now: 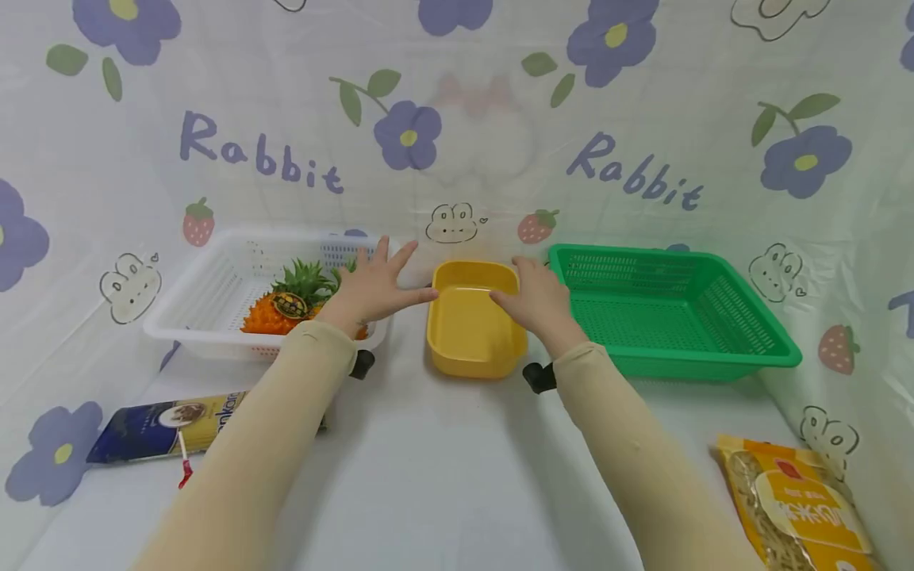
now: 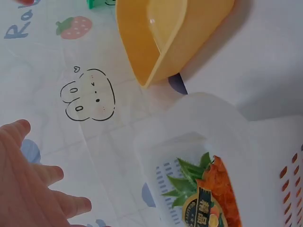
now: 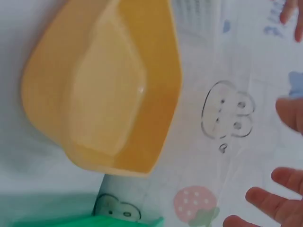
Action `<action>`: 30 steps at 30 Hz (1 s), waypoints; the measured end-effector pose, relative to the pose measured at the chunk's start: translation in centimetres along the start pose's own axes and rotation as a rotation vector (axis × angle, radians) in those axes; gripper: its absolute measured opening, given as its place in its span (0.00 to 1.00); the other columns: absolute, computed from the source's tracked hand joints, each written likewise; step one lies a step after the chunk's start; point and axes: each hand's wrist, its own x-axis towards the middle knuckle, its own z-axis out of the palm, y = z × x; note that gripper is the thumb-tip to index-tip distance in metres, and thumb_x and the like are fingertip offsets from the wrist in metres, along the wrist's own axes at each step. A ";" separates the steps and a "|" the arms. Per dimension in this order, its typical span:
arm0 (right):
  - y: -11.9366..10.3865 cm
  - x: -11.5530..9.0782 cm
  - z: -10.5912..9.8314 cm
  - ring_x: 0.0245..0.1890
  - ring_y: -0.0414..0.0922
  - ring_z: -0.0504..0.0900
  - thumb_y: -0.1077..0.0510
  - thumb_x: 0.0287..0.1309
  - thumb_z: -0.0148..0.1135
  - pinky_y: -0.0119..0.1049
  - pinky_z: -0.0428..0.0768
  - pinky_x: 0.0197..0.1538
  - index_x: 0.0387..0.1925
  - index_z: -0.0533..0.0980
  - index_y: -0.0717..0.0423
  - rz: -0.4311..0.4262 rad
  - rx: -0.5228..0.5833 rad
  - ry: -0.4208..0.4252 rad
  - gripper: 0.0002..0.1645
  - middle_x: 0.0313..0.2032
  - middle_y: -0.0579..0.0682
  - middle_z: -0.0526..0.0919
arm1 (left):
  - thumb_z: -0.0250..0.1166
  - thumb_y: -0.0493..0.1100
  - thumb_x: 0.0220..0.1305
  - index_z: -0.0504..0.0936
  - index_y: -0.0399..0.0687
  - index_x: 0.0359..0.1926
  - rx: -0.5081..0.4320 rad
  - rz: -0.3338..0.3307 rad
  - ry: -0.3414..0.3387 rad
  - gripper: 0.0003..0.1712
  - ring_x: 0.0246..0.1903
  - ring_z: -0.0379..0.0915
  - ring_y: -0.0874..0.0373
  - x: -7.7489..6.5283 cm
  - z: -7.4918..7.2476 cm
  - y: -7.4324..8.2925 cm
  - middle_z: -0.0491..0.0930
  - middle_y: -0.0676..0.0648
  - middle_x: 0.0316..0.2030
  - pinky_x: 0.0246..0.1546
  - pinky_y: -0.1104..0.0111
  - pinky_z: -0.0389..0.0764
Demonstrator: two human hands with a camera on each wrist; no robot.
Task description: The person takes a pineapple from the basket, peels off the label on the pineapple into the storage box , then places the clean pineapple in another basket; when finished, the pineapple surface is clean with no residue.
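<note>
A yellow plastic tub [image 1: 474,317] stands on the white-covered table between my two hands. My left hand [image 1: 378,289], fingers spread, hovers at the tub's left side, over the right end of a white basket [image 1: 171,327]. On the other side, my right hand [image 1: 537,300] is held above the tub's right rim with its thumb toward the tub and nothing in its grasp. In the left wrist view the spread fingers [image 2: 71,204] are apart from the tub [image 2: 135,52]. An orange pineapple [image 1: 266,316] with green leaves and a round label lies in the white basket.
A green basket [image 1: 714,366] stands at the right. At the left lies a blue-and-yellow pasta pack [image 1: 203,420], with a thin red-ended stick [image 1: 184,464] on it. A yellow noodle bag [image 1: 800,507] lies front right. Behind hangs a printed cloth [image 1: 493,151].
</note>
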 end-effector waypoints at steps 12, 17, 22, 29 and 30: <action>1.8 -4.7 -0.1 0.55 0.54 0.70 0.49 0.59 0.57 0.49 0.73 0.56 0.58 0.66 0.60 0.029 0.399 0.113 0.29 0.56 0.58 0.72 | 0.50 0.80 0.48 0.41 0.67 0.72 -0.231 0.028 0.034 0.55 0.69 0.31 0.34 -2.1 -0.4 -1.2 0.35 0.43 0.73 0.62 0.36 0.46; 2.3 -6.1 -0.2 0.51 0.54 0.71 0.53 0.59 0.58 0.47 0.75 0.53 0.53 0.69 0.61 0.041 0.475 0.158 0.24 0.52 0.57 0.74 | 0.51 0.76 0.52 0.40 0.66 0.72 -0.318 0.057 0.047 0.53 0.71 0.32 0.45 -3.3 -0.8 -1.4 0.35 0.46 0.73 0.66 0.41 0.46; 3.3 -7.0 0.2 0.48 0.55 0.73 0.56 0.58 0.59 0.47 0.76 0.50 0.50 0.70 0.63 0.033 0.503 0.199 0.21 0.49 0.59 0.76 | 0.53 0.72 0.55 0.41 0.64 0.72 -0.406 0.077 0.081 0.51 0.71 0.37 0.49 -4.6 -0.9 -2.1 0.40 0.50 0.73 0.67 0.45 0.48; 5.4 -8.8 1.1 0.33 0.46 0.77 0.61 0.55 0.60 0.32 0.76 0.35 0.39 0.75 0.63 0.112 0.617 0.332 0.11 0.35 0.56 0.80 | 0.54 0.68 0.58 0.44 0.63 0.72 -0.497 0.084 0.128 0.47 0.71 0.40 0.48 -6.1 -0.4 -3.3 0.43 0.49 0.72 0.66 0.44 0.49; 5.8 -9.1 1.3 0.30 0.43 0.77 0.62 0.55 0.60 0.30 0.76 0.32 0.37 0.75 0.63 0.136 0.659 0.353 0.09 0.32 0.54 0.80 | 0.54 0.67 0.59 0.44 0.62 0.72 -0.507 0.091 0.135 0.46 0.71 0.40 0.48 -6.3 -0.3 -3.4 0.44 0.49 0.72 0.66 0.44 0.49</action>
